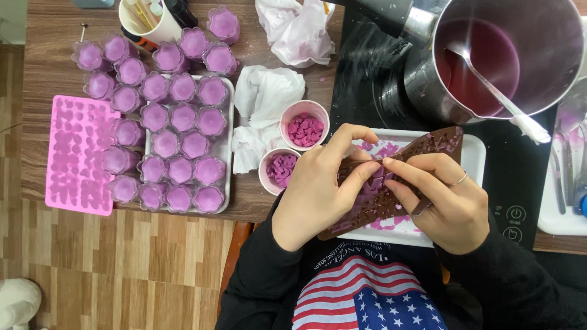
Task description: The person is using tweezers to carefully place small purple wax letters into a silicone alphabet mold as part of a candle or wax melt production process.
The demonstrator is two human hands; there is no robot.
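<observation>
Biggest thing here is the brown wooden counter [49,67], with a black induction hob [367,79] set on its right side. On the hob sits a big steel pot [550,36] with purple liquid in it and a metal spoon [489,82] leaning inside. Over on the left there's a white tray [230,146] packed with small clear flower-shaped cups of purple wax [183,134], more of those cups spilling off onto the counter above and beside it, and a flat pink silicone mould [76,156] just left of them.

Front and centre, both hands are on a brown flexible silicone mould [440,142], bending it over a white rectangular tray [474,162] that has purple bits scattered on it. The left hand [315,183] is curled around the mould's left part, fingers over the top and thumb pressing in. The right hand [449,195], ring on one finger, pinches the mould from the right side.

Just left of the hands are two small pink-rimmed paper cups [304,125] holding little purple wax pieces, plus some crumpled white tissues [266,91].
</observation>
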